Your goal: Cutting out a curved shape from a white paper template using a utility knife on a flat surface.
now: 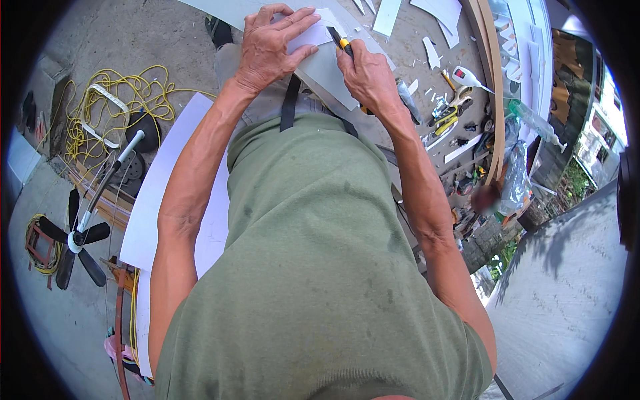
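My right hand (368, 73) grips a yellow and black utility knife (344, 45), its dark blade pointing up and left toward a small white sheet (312, 32). With fingers spread, my left hand (273, 43) presses down on that sheet near its left side. The white sheet lies on a larger pale grey board (330, 77). The knife tip is at the sheet's right edge; whether the blade touches it I cannot tell.
White offcuts (387, 17) and scraps lie beyond and to the right. Scissors (460, 100), a white glue bottle (467, 77) and loose tools crowd the right side. At left are a tangled yellow cord (100, 87), a fan (75, 240) and a large white sheet (163, 187).
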A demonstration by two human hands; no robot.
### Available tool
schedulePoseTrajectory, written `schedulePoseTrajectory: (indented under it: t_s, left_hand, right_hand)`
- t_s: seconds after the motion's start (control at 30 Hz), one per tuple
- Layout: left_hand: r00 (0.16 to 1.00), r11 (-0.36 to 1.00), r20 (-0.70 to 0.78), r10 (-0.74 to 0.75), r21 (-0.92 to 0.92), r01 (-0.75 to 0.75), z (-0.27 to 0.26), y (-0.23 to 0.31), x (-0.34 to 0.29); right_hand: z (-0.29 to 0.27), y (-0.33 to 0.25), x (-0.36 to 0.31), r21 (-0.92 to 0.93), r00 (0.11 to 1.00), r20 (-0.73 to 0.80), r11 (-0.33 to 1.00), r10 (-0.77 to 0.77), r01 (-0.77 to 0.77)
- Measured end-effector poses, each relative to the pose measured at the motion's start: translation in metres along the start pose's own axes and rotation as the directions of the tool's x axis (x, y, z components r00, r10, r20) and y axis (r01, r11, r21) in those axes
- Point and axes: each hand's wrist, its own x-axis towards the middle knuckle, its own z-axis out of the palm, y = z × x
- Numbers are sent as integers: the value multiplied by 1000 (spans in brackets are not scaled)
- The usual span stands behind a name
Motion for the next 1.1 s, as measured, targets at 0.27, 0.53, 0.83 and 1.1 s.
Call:
schedulePoseTrajectory:
  t_s: [0.27,0.53,0.83,1.1]
  left_hand:
    - [1000,1000,8,0,2,0,0,-1,0]
    - [1000,1000,-3,6,-3,-6,1,-1,-1]
    - [1000,1000,-15,13,11,-13,1,0,-1]
    - [998,998,-42,-38,-51,36,0,0,-1]
  right_hand:
    - [-1,0,2,-17,1000,15,1000,0,0]
    - [-2,-3,1,-114,1000,-6,993,-29,28]
    - [-6,-19,0,-207,999,29,978,-15,21]
    - [-7,-28,4,-170,993,97,984,61,-44]
